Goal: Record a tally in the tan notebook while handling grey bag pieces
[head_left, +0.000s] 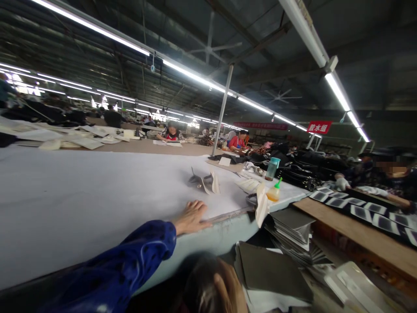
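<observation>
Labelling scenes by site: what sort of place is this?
Likely a factory workshop: a long white-topped worktable, stacks of dark sheets, and rows of strip lights overhead.

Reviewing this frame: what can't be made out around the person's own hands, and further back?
Right hand, head view: wrist cut off by the bottom edge; its hold is unclear.
Dark rounded thing, head view: blurred, cut off by the bottom edge; I can't identify it.
Left hand, head view: palm hidden by its own back.
Distant person in red, head view: handwork too small.
</observation>
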### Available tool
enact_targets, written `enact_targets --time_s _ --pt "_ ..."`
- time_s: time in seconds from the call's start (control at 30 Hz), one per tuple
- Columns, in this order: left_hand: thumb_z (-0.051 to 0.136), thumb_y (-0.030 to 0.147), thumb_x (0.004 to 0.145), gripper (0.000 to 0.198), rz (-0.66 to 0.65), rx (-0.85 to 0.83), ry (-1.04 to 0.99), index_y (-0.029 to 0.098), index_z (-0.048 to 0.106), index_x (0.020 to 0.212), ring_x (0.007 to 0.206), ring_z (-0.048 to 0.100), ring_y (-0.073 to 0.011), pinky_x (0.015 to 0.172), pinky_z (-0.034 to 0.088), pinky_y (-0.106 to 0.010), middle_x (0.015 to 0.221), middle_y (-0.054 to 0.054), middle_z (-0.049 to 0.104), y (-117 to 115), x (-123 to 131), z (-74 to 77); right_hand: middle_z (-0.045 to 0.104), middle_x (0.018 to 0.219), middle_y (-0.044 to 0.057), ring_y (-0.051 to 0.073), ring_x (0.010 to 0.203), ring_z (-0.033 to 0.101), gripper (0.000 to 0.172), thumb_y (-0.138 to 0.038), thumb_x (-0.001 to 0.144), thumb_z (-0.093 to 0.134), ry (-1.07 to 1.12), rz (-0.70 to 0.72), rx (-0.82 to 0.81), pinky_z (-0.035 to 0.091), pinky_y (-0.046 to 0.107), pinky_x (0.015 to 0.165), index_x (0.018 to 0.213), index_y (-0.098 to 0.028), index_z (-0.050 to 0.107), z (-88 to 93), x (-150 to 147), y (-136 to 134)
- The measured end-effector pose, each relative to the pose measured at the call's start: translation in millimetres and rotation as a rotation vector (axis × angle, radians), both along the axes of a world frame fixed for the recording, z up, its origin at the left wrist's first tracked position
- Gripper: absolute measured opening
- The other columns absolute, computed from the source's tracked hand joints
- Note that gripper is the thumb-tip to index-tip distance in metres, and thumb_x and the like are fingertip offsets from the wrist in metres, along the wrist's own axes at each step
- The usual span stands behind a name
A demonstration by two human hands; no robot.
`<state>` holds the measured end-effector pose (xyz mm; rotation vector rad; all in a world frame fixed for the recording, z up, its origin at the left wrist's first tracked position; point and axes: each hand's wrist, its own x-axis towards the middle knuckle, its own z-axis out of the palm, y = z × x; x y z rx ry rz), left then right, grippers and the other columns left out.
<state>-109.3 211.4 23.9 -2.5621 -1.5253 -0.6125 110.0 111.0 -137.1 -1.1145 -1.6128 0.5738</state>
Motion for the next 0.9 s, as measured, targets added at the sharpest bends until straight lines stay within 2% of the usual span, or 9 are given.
enact_targets --time_s 0.17,0.3,0.4,0.5,0.6,0.73,0.8,0.87,0.9 --pt "0.065 0.046 0.092 0.037 0.033 0.039 -0.023 0.016 0.063 0.115 0.110 0.062 -0.0272 0.092 0.051 -0.048 0.121 -0.009 0.064 -4 5 -16.5 0.066 0.100 0.005 0.019 0.085 0.066 0.046 -0.056 0.094 0.060 -0.063 -0.212 0.049 0.057 0.038 0.075 0.119 -0.017 0.059 52.0 33 51" --pt "0.065 0.050 0.090 0.043 0.048 0.030 -0.044 0.017 0.062 0.117 0.111 0.059 -0.0283 0.093 0.048 -0.049 0.122 -0.010 0.062 -2 4 -16.8 0.058 0.117 0.008 0.020 0.090 0.062 0.052 -0.051 0.092 0.065 -0.183 -0.491 0.054 0.055 0.038 0.076 0.131 -0.019 0.051 89.4 68 114" --pt "0.064 0.053 0.089 0.045 0.064 0.015 -0.051 0.016 0.061 0.115 0.112 0.057 -0.0288 0.094 0.045 -0.049 0.121 -0.010 0.061 -3 3 -14.1 0.059 0.117 0.008 0.021 0.093 0.062 0.052 -0.052 0.092 0.064 -0.306 -0.640 -0.013 0.054 0.042 0.080 0.130 -0.018 0.052 93.1 86 153" --pt "0.068 0.056 0.084 0.049 0.071 0.003 -0.055 0.014 0.061 0.109 0.109 0.056 -0.0301 0.094 0.044 -0.046 0.116 -0.012 0.061 -6 3 -10.3 0.062 0.103 0.005 0.018 0.082 0.061 0.044 -0.053 0.092 0.064 -0.415 -0.660 -0.034 0.053 0.036 0.073 0.118 -0.017 0.059 88.1 97 176" --pt "0.074 0.057 0.079 0.054 0.072 0.001 -0.064 0.011 0.061 0.105 0.106 0.055 -0.0323 0.094 0.045 -0.045 0.113 -0.015 0.061 -7 2 -6.9 0.060 0.088 0.001 0.012 0.066 0.054 0.035 -0.053 0.096 0.056 -0.472 -0.623 0.078 0.046 0.027 0.059 0.096 -0.018 0.062 92.8 105 183" --pt "0.071 0.056 0.080 0.052 0.054 -0.006 -0.075 0.011 0.062 0.103 0.100 0.055 -0.0325 0.091 0.046 -0.047 0.109 -0.015 0.061 -6 2 -4.8 0.058 0.084 0.001 0.013 0.064 0.049 0.053 -0.068 0.097 0.039 -0.432 -0.644 0.350 0.039 0.027 0.056 0.085 -0.020 0.059 123.2 96 170" --pt "0.069 0.051 0.082 0.044 0.049 -0.014 -0.088 0.011 0.061 0.100 0.097 0.054 -0.0319 0.089 0.047 -0.048 0.106 -0.015 0.061 -5 2 -5.3 0.059 0.085 0.001 0.011 0.062 0.050 0.053 -0.069 0.095 0.043 -0.393 -0.589 0.456 0.041 0.026 0.054 0.083 -0.020 0.058 143.9 77 159" --pt "0.069 0.045 0.083 0.037 0.054 -0.018 -0.111 0.014 0.060 0.100 0.098 0.053 -0.0319 0.090 0.046 -0.048 0.107 -0.014 0.060 -3 3 -7.4 0.059 0.089 0.001 0.007 0.055 0.049 0.047 -0.057 0.100 0.047 -0.345 -0.513 0.522 0.037 0.021 0.047 0.074 -0.017 0.054 163.3 48 152" --pt "0.068 0.042 0.083 0.034 0.060 -0.020 -0.124 0.015 0.059 0.101 0.099 0.053 -0.0320 0.090 0.046 -0.049 0.108 -0.014 0.060 -2 3 -8.9 0.056 0.083 -0.001 0.006 0.054 0.048 0.046 -0.052 0.100 0.050 -0.315 -0.462 0.557 0.039 0.020 0.047 0.070 -0.017 0.050 171.2 30 150"
